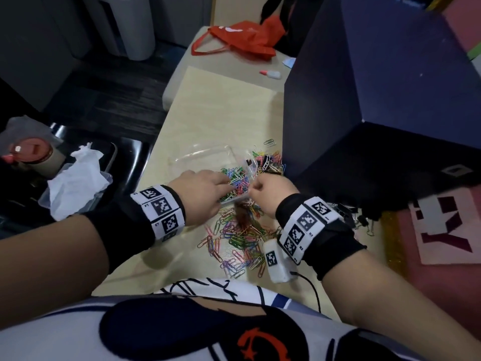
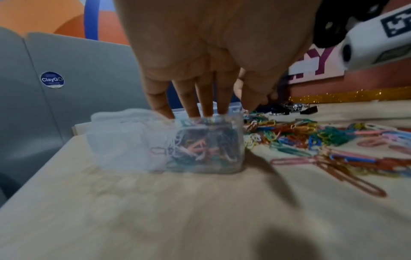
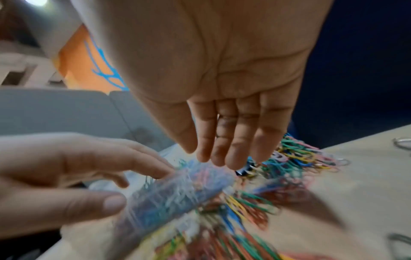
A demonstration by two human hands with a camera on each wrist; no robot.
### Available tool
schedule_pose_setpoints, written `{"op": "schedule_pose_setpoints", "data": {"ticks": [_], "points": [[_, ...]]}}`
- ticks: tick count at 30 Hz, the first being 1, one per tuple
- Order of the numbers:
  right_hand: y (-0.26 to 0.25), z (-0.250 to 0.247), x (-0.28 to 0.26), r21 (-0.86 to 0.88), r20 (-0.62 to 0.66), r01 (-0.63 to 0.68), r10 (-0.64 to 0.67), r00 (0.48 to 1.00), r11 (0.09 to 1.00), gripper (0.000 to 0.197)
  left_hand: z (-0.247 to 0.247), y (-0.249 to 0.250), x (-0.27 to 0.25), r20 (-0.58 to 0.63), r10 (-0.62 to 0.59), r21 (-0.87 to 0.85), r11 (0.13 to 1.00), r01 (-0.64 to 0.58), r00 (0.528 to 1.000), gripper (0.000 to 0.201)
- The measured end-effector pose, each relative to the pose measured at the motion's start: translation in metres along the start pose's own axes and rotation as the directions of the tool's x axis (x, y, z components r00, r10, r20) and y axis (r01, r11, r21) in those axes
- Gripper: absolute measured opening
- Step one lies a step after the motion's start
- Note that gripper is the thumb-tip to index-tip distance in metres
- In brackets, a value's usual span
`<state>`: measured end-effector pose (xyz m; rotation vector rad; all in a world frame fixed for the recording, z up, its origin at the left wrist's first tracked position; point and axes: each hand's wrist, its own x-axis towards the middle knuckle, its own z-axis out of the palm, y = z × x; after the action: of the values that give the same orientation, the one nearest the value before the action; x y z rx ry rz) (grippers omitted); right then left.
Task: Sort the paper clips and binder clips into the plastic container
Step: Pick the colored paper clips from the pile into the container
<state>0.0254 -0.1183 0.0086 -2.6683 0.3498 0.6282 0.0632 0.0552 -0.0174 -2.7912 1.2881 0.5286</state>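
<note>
Clear plastic container [image 1: 234, 178] of paper clips [image 1: 235, 238] sits under the left hand [image 1: 200, 194], fingers straight, pressing in. Right hand [image 1: 270, 194] at 3 o'clock: grip unclear. Binder clips [image 1: 356, 217] near worktop [image 1: 221, 113] edge; dark box [image 1: 364, 100] crowds 1 o'clock.

The plastic container [image 1: 208, 157] sits near the middle of the surface [image 1: 221, 110], its right compartment filled with paper clips [image 1: 235, 178]. The left hand [image 1: 200, 191] rests on that compartment from the left, fingers [image 2: 206, 98] reaching down into it. The right hand [image 1: 270, 191] is just to the container's right. More paper clips [image 1: 234, 238] lie scattered on the surface in front of the container, between the two wrists, and another heap [image 1: 270, 158] lies behind the right hand. Binder clips [image 1: 356, 217] lie at the far right. A bag [image 1: 242, 39] lies at the far end, a small bottle [image 1: 272, 73] to its right.
</note>
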Motion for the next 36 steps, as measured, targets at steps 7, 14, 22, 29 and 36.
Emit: {"op": "schedule_pose_setpoints", "data": {"ticks": [7, 14, 22, 29, 36], "points": [[0.018, 0.039, -0.014, -0.163, 0.112, 0.106, -0.089, 0.99, 0.981, 0.039, 0.003, -0.008, -0.01, 0.082, -0.053, 0.098, 0.994, 0.045, 0.995, 0.038], [0.028, 0.034, -0.026, -0.048, -0.003, 0.053, -0.053, 0.999, 0.997, 0.041, 0.002, 0.017, -0.025, -0.088, 0.095, -0.005, 0.995, -0.096, 0.992, 0.031], [0.042, 0.054, -0.069, -0.284, 0.186, -0.161, 0.219, 0.958, 0.945, 0.099, 0.025, 0.033, -0.032, 0.27, -0.075, 0.07, 0.996, 0.058, 0.96, 0.098], [0.041, 0.077, -0.065, 0.015, 0.066, -0.061, 0.06, 0.996, 0.998, 0.077, 0.034, 0.05, -0.023, 0.15, -0.066, -0.009, 0.998, 0.068, 0.987, 0.049], [0.037, 0.073, -0.065, 0.012, 0.002, 0.111, -0.111, 0.994, 0.994, 0.111, 0.033, 0.053, -0.018, 0.109, -0.081, -0.022, 0.996, 0.084, 0.991, 0.046]]}}
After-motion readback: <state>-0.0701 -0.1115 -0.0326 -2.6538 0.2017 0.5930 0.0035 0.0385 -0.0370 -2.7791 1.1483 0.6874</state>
